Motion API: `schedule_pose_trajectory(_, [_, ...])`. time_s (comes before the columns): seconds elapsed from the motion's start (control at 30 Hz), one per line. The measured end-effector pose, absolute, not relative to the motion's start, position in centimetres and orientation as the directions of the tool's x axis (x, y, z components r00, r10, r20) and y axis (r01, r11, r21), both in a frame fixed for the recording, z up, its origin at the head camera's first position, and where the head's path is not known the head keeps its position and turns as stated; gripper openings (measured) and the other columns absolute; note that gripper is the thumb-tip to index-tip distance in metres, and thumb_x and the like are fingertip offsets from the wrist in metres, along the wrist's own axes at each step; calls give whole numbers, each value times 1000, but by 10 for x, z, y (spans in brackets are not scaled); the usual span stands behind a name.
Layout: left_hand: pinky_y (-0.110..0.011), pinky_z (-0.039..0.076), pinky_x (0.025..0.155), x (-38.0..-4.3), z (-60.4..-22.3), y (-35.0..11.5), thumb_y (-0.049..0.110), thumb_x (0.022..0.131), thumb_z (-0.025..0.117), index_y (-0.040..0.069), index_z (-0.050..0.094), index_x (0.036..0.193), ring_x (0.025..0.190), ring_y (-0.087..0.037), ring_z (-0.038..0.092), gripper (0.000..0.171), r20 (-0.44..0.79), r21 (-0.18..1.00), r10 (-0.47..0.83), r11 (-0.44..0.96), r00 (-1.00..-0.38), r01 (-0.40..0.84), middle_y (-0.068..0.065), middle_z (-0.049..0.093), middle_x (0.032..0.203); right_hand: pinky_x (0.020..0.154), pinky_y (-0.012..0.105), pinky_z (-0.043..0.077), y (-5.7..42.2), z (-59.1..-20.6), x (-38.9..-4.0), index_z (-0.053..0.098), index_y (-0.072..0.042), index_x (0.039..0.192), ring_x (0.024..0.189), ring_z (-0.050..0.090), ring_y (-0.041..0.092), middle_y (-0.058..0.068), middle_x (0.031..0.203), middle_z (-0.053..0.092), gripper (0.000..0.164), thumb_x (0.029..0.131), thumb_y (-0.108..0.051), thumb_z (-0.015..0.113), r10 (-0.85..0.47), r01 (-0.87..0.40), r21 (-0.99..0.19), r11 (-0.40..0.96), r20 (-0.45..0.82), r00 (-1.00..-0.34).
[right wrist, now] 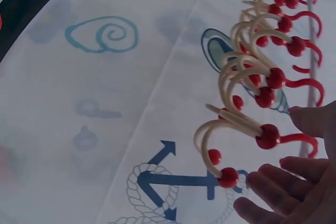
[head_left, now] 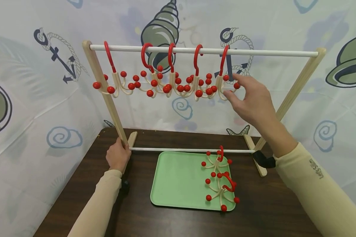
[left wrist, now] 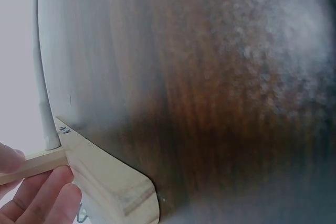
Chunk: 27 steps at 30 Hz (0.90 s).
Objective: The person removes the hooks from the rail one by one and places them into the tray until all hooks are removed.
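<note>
My left hand point(head_left: 118, 157) grips the left wooden post point(head_left: 111, 105) of a rack near its foot, with thumb and fingers on either side in the left wrist view. Several cream octopus-like hangers with red ball tips and red hooks hang from the white top rod point(head_left: 273, 52). Beside the rightmost hanger point(head_left: 219, 80), my right hand point(head_left: 253, 98) is raised with thumb and fingers spread apart. In the right wrist view its fingertips are close to that hanger's red ball point(right wrist: 269, 136) and hook, with nothing gripped.
Two more such hangers, a rear one point(head_left: 217, 164) and a front one point(head_left: 222, 190), lie at the right side of a green tray point(head_left: 178, 184). A lower white rod point(head_left: 178, 149) crosses behind the tray. The rack stands on a dark wooden table point(head_left: 181, 223) before a patterned cloth.
</note>
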<state>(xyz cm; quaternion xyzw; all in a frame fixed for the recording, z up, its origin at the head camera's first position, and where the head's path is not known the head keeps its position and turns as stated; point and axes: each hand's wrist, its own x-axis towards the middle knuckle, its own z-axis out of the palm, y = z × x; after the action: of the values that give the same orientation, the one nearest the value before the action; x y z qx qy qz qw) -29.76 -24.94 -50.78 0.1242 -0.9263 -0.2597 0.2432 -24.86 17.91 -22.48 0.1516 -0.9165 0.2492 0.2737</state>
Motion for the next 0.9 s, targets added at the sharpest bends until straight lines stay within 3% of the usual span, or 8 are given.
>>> schedule_pose_trajectory(0.17, [-59, 46, 57, -295, -508, -250, 15, 89, 63, 1, 58, 105, 68, -46, 63, 22, 390, 543, -353, 834, -850, -97, -24, 67, 82, 89, 53, 47, 166, -222, -269, 48, -9, 145, 115, 56, 34, 15, 132, 60, 58, 94, -33, 64, -152, -379, -375, 846, 511, -846])
schedule_pose_trajectory(0.4, [-59, 46, 57, -296, -509, -251, 15, 89, 63, 1, 59, 106, 68, -47, 63, 23, 398, 544, -355, 834, -846, -93, -24, 67, 83, 76, 46, 50, 158, -220, -285, 61, -13, 133, 107, 63, 29, 9, 121, 68, 46, 97, -40, 57, -96, -348, -394, 851, 535, -839])
schedule_pose_trajectory(0.57, [-60, 46, 57, -297, -510, -250, 16, 89, 63, 3, 59, 106, 70, -48, 63, 22, 391, 541, -363, 834, -846, -108, -24, 67, 83, 81, 45, 48, 157, -218, -294, 61, -9, 133, 109, 61, 29, 12, 118, 68, 49, 97, -41, 55, -37, -305, -491, 816, 482, -875])
schedule_pose_trajectory(0.9, [-59, 46, 56, -296, -510, -249, 14, 89, 63, 3, 59, 103, 67, -46, 63, 19, 409, 537, -359, 838, -839, -97, -22, 68, 80, 78, 45, 48, 160, -216, -301, 66, -7, 126, 111, 57, 31, 14, 113, 69, 42, 96, -35, 61, -38, -295, -496, 817, 463, -885])
